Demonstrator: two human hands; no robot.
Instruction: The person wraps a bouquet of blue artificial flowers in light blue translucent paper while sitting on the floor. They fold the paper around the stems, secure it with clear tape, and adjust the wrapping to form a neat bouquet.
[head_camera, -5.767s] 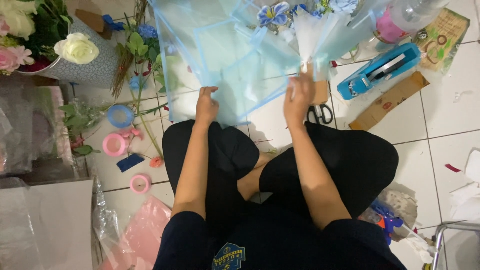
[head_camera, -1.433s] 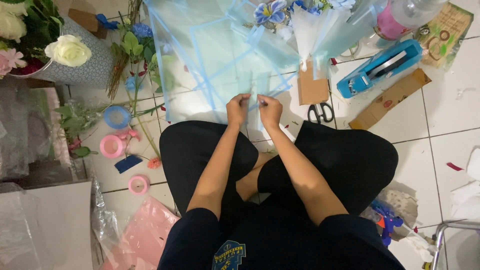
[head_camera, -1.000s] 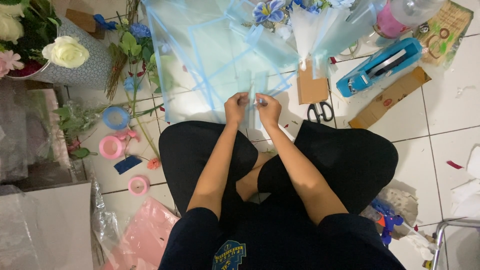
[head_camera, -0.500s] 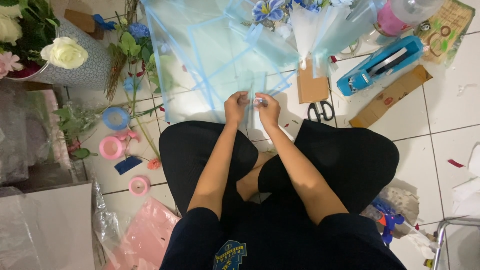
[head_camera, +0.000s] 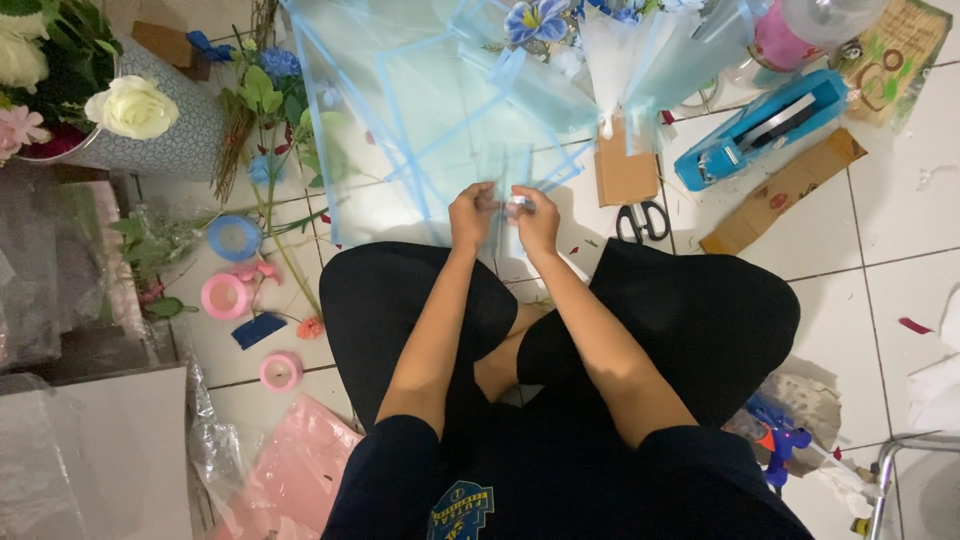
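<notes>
Grey patterned vase (head_camera: 160, 150) at the upper left holds a white rose (head_camera: 130, 107) and pink flowers. On the tiled floor (head_camera: 900, 210), pale blue wrapping sheets (head_camera: 420, 110) spread before a seated person. Both hands meet at the sheets' near edge: left hand (head_camera: 472, 214) and right hand (head_camera: 537, 218), each grip pinching a folded strip of wrap (head_camera: 505, 165) between them. Scissors (head_camera: 640, 220) lie just right.

White tile floor (head_camera: 900, 200): blue wrapping sheets (head_camera: 420, 110), scissors (head_camera: 640, 218), blue tape dispenser (head_camera: 760, 128), cardboard strip (head_camera: 785, 190), ribbon rolls blue (head_camera: 234, 237) and pink (head_camera: 224, 296), pink sheet (head_camera: 300, 470), flower pot (head_camera: 170, 135).
</notes>
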